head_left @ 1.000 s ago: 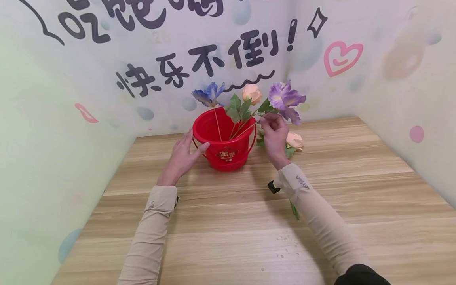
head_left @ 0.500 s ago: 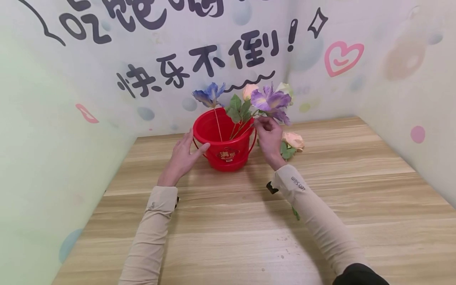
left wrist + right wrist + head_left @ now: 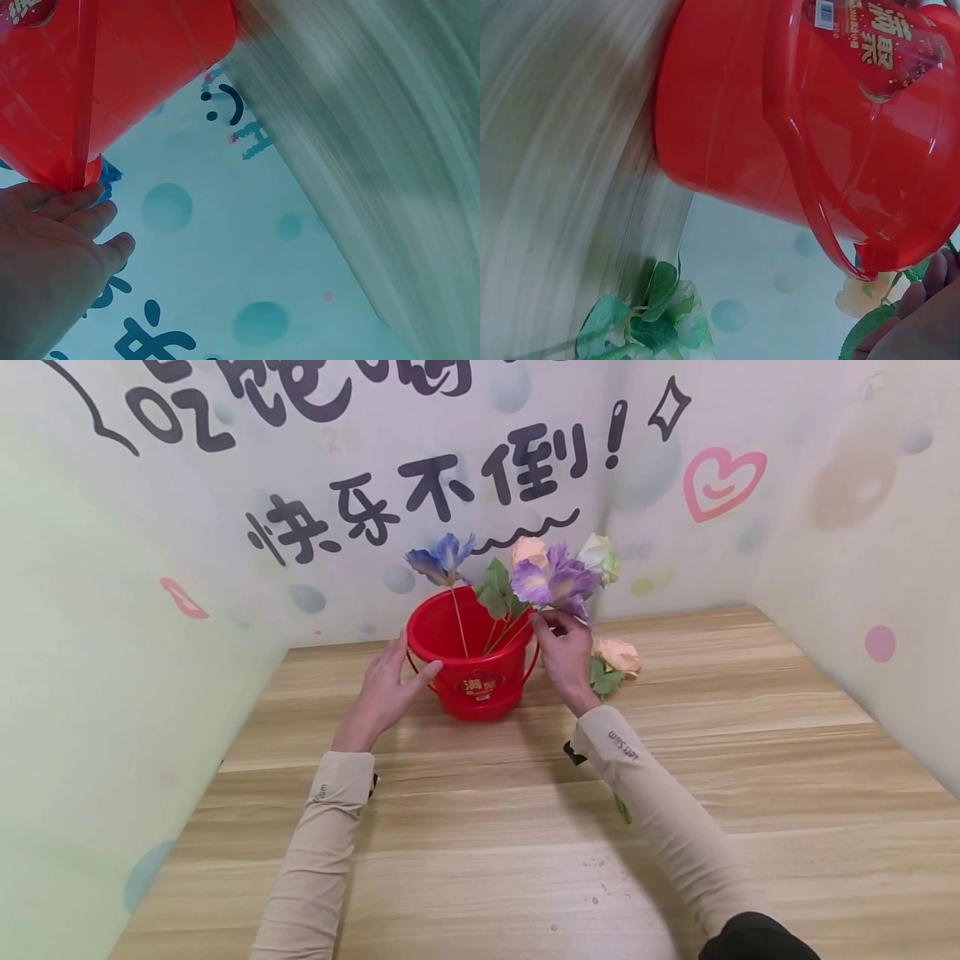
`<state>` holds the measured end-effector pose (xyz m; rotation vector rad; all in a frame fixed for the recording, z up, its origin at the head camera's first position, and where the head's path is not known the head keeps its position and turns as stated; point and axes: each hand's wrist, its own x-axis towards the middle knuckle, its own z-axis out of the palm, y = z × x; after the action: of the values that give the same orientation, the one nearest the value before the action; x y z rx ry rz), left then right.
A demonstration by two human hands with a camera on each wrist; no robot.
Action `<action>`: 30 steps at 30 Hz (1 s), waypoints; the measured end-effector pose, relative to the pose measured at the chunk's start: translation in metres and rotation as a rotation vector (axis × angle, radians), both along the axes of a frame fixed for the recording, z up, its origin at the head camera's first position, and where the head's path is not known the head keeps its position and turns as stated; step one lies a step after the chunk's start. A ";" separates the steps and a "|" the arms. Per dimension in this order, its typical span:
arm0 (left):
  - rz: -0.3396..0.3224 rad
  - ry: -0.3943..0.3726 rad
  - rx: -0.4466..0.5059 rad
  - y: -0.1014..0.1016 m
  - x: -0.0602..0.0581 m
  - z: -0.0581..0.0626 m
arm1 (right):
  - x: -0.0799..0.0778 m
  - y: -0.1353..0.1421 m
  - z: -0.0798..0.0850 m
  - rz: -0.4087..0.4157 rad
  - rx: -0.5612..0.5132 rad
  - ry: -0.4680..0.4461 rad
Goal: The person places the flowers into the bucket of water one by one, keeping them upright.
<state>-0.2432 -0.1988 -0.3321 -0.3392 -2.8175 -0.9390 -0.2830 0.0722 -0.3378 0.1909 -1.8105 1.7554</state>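
Observation:
A red bucket [image 3: 453,689] with a thin handle stands upright near the back wall. My left hand [image 3: 384,692] rests its extended fingers against the bucket's left rim; the left wrist view has these fingertips right at the rim. At the right rim, my right hand [image 3: 566,658] pinches the stem of a purple artificial flower [image 3: 553,581], whose stem slants down into the bucket. Inside the bucket lean a blue flower [image 3: 438,562] on a bare stem and a peach rose [image 3: 529,550] with green leaves. Behind the purple bloom shows a white-green rose [image 3: 600,557].
Another peach rose [image 3: 621,656] lies on the wooden table [image 3: 465,843] right of the bucket, its stem partly hidden under my right forearm. Green leaves [image 3: 660,311] show low in the right wrist view. Printed walls [image 3: 360,443] enclose the table's back and sides.
My right hand has moved left toward the bucket with the purple flower, whose bloom now overlaps the upright peach rose and uncovers the white-green rose. My left hand and the bucket stay put.

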 end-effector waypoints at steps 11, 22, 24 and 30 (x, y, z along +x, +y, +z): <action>-0.010 0.017 -0.001 0.000 -0.001 -0.001 | -0.002 0.002 -0.003 -0.032 0.113 -0.020; -0.004 0.002 0.005 0.001 0.000 0.000 | -0.001 0.009 -0.012 -0.100 0.239 -0.025; -0.004 0.001 0.005 0.001 0.000 0.000 | 0.000 0.011 -0.013 -0.081 0.225 -0.043; -0.004 -0.003 0.003 0.000 -0.001 0.000 | 0.003 0.019 -0.020 -0.024 0.184 -0.109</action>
<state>-0.2438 -0.1991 -0.3325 -0.3436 -2.8189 -0.9447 -0.2795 0.0917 -0.3575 0.1492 -2.0458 1.6102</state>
